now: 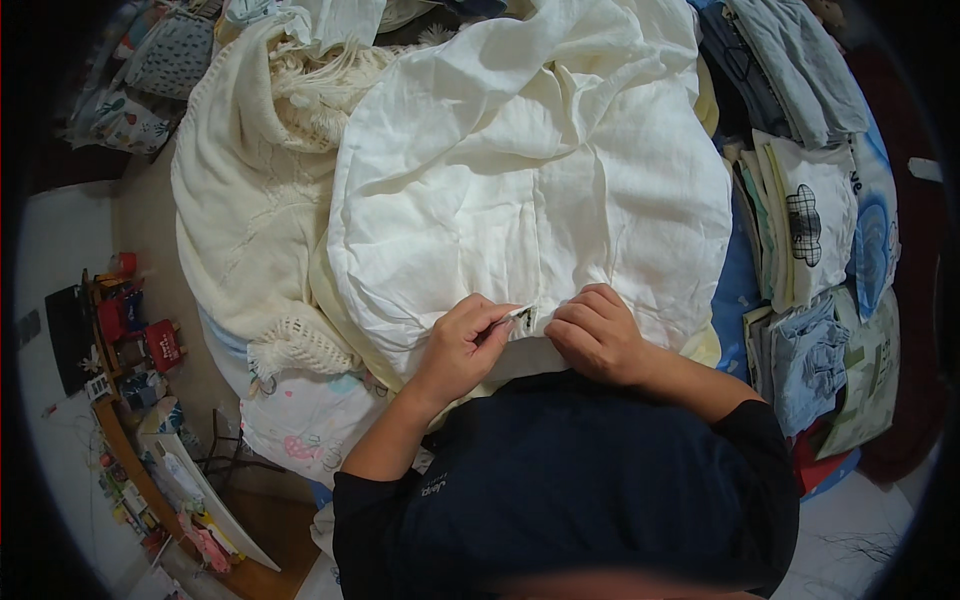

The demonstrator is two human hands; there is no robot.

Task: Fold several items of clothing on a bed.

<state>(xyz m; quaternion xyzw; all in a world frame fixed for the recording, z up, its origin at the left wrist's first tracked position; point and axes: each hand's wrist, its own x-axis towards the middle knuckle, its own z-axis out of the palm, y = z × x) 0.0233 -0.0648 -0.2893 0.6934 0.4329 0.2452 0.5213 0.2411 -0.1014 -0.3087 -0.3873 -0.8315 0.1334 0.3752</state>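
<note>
Lettering shows on 4 things around the large white thin-fabric garment (440, 225). Just nearer the wearer than this garment, the dark navy short-sleeved shirt (590, 480) bears small pale print on its chest. Right of the garment, the folded white top with a checked cloud-shaped patch (780, 255) has dark characters along its edge. Nearer and right, the pale green flat fabric piece (872, 365) carries blurred lettering. Far left, the red boxy object (163, 347) has tiny, pale, unclear marks like lettering.

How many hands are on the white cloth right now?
2: left hand pinches the near edge of the white cloth; right hand curls on that edge, farther right. No others show.
</note>
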